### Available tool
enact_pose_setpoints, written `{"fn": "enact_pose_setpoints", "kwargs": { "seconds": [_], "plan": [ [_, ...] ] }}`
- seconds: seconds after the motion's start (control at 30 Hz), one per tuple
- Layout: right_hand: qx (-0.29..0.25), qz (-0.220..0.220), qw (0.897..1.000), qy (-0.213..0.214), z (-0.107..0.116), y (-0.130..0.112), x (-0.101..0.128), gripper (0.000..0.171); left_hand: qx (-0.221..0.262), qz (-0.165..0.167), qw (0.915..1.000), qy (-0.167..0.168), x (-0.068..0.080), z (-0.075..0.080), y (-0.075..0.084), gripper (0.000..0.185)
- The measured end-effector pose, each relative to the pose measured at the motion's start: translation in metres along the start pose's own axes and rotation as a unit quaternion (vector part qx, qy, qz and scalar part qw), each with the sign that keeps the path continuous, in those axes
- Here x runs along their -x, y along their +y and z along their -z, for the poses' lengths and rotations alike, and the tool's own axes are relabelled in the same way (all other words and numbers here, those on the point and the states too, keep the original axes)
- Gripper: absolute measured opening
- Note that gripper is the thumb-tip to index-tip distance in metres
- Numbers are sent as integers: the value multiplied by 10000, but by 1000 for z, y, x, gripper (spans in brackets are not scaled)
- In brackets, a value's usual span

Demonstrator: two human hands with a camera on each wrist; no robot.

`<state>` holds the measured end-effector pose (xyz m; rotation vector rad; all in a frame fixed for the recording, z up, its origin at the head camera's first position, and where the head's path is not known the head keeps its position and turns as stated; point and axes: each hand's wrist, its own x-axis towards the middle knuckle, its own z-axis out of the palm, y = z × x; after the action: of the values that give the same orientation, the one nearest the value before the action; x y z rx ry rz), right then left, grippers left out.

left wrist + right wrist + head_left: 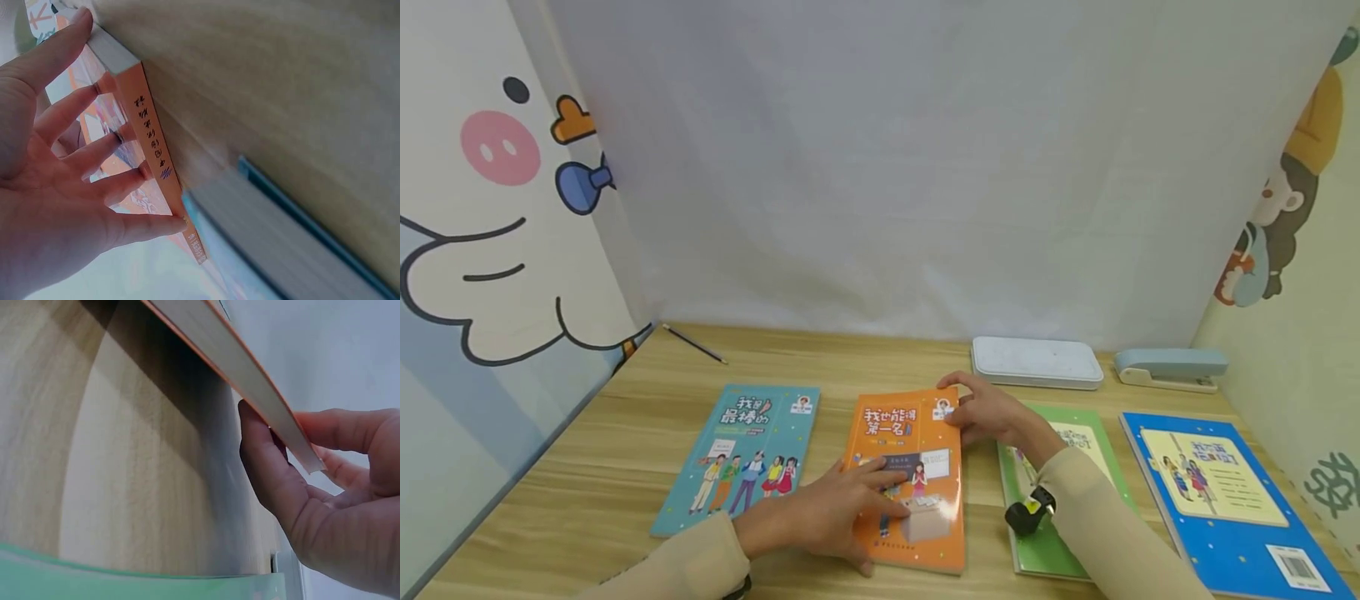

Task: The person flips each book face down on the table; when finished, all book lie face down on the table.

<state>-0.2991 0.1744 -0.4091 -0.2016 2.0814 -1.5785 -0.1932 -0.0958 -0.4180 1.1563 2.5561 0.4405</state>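
An orange paperback book (936,475) lies cover up in the middle of the wooden table. Across its lower left part rests my left hand (831,508), fingers spread on the cover. In the left wrist view the left thumb touches the bottom edge and the little finger touches the spine (150,131). My right hand (996,417) pinches the book's upper right corner. From the right wrist view, thumb and fingers of the right hand (337,506) grip both sides of the page block (250,375), and this edge is raised off the table.
A teal book (745,467) lies left of the orange one. To the right are a green book (1030,533), partly under my right forearm, and a blue book (1232,533). Behind them sit a white case (1037,358) and a stapler (1172,367). A pencil (696,344) lies far left.
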Motion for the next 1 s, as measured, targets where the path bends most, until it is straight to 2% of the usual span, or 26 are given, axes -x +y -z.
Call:
{"fn": "enact_pose_setpoints", "kwargs": {
  "seconds": [0.27,0.43,0.7,0.83,1.0],
  "plan": [
    [-392,124,9991,-70,5,4,4,53,70,-21,10000,7,2,0,2,66],
    [-638,148,9978,139,4,1,9,54,100,-24,9999,58,2,2,2,64],
    [-997,392,9937,334,4,-6,16,50,143,-37,9993,350,0,5,5,53],
    [-1034,683,9921,210,8,-10,20,45,191,-63,9982,569,0,8,8,56],
    [-976,913,9909,152,12,-17,27,48,242,-85,9970,732,-1,14,11,62]
  ]
}}
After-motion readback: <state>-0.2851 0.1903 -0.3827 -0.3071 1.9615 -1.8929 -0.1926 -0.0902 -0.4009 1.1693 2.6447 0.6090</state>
